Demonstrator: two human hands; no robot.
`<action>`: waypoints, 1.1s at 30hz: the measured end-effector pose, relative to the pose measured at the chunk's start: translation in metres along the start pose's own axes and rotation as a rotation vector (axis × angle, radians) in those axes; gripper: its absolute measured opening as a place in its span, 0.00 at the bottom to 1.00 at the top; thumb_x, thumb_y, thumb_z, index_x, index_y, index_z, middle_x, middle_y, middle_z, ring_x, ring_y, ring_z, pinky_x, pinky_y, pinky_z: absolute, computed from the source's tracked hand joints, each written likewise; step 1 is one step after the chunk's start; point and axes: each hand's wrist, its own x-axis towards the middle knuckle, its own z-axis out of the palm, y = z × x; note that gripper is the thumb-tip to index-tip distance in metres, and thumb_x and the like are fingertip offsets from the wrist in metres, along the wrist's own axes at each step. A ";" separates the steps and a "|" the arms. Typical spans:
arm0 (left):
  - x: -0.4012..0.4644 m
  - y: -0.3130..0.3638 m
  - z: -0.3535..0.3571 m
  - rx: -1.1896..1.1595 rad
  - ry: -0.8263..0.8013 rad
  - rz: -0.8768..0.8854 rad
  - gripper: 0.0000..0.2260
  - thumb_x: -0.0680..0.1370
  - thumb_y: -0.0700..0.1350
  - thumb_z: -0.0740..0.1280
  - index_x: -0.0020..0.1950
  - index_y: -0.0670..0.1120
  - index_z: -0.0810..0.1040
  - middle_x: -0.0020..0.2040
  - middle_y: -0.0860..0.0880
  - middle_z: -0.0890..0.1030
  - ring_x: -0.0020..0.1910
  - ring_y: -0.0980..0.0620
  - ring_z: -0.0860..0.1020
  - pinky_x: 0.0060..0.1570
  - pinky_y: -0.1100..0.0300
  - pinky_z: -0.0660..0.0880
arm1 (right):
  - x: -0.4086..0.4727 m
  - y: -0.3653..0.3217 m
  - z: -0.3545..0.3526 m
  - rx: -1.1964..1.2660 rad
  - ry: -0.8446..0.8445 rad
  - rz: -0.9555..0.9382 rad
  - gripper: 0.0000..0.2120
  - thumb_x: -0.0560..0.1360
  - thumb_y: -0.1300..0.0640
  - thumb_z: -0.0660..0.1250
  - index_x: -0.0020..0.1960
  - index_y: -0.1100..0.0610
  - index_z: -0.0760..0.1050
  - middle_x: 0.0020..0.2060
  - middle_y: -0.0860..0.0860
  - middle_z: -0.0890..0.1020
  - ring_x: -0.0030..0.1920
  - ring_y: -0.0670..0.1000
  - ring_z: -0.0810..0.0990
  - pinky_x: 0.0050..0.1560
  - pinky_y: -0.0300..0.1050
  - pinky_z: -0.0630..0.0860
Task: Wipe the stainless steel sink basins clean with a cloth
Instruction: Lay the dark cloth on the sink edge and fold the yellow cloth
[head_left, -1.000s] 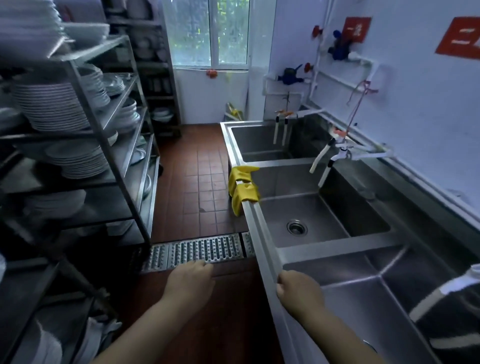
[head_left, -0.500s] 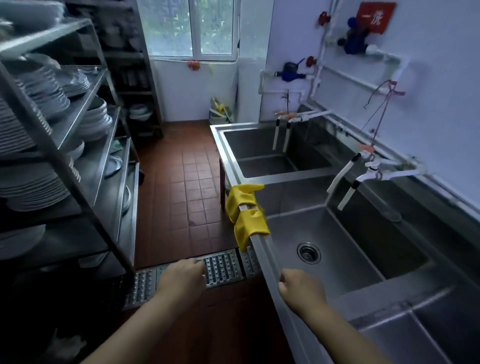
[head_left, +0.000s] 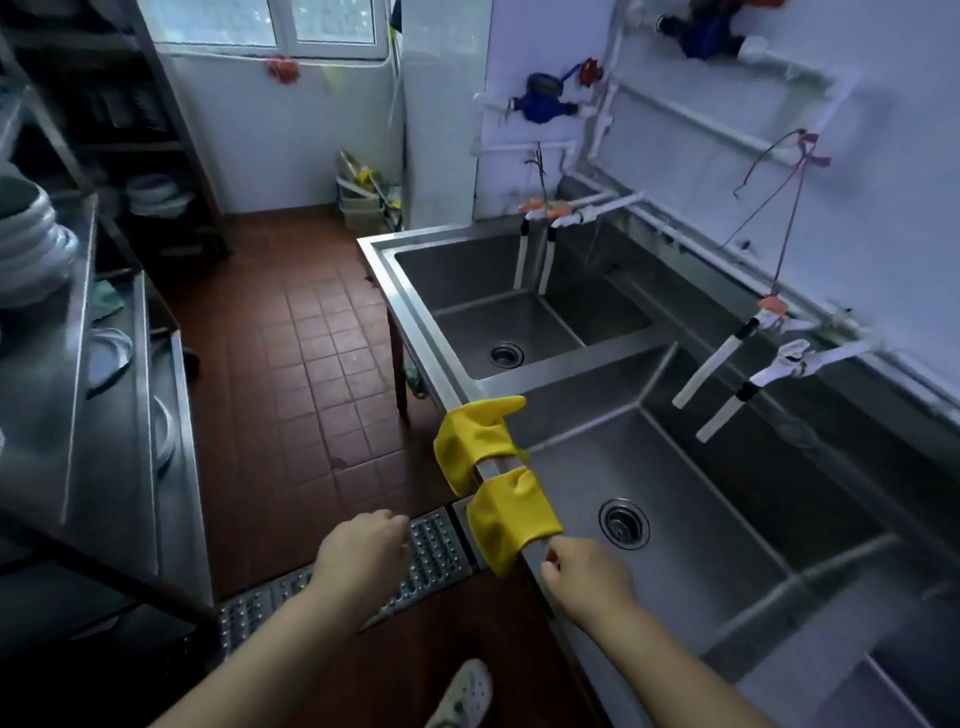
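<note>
Two basins: the far basin (head_left: 519, 301) and the middle basin (head_left: 675, 509) are seen in full along the stainless steel sink (head_left: 452, 384), each with a round drain; part of a third is glimpsed at the lower right edge.
Floor: red-brown tiles (head_left: 311, 364) are laid down the narrow aisle, crossed by a perforated metal drain grate (head_left: 431, 556).
Walls: pale blue-white surfaces are hung with white pipes (head_left: 727, 124) and blue valves; a window is set at the far end.
Taps: four white spouts are counted, two over the far basin (head_left: 535, 254) and two over the middle basin (head_left: 727, 379).
Shelving: a steel rack (head_left: 78, 364) is stacked with white plates on the left.
Gloves: two yellow rubber gloves (head_left: 498, 478) are draped over the sink's front rim.
Cloth: none can be made out beyond the yellow items.
Left hand (head_left: 363, 551): held loosely curled above the grate, nothing gripped.
Right hand (head_left: 582, 571): placed at the rim just beside the nearer glove; fingers are curled, and whether the glove's edge is pinched cannot be told.
Shoe: one white perforated shoe (head_left: 462, 691) is seen on the floor.
</note>
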 end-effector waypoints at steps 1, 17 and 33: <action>0.014 0.001 0.002 0.002 -0.012 0.013 0.10 0.78 0.49 0.58 0.54 0.49 0.76 0.53 0.51 0.77 0.54 0.48 0.76 0.48 0.55 0.73 | 0.013 0.001 -0.001 -0.001 0.002 0.011 0.10 0.76 0.51 0.58 0.47 0.54 0.75 0.43 0.54 0.80 0.44 0.56 0.77 0.32 0.44 0.63; 0.199 0.077 0.042 0.037 -0.233 0.276 0.11 0.79 0.45 0.57 0.56 0.45 0.76 0.55 0.47 0.75 0.58 0.46 0.71 0.50 0.52 0.70 | 0.170 0.041 0.016 0.259 -0.109 0.136 0.11 0.77 0.55 0.59 0.55 0.52 0.78 0.55 0.51 0.78 0.53 0.54 0.77 0.49 0.45 0.72; 0.224 0.059 0.018 -0.334 -0.346 0.563 0.05 0.79 0.48 0.57 0.49 0.49 0.69 0.50 0.50 0.76 0.46 0.45 0.76 0.41 0.49 0.70 | 0.192 0.038 0.001 0.343 -0.031 0.049 0.09 0.72 0.60 0.65 0.50 0.52 0.78 0.54 0.48 0.74 0.59 0.51 0.69 0.57 0.42 0.67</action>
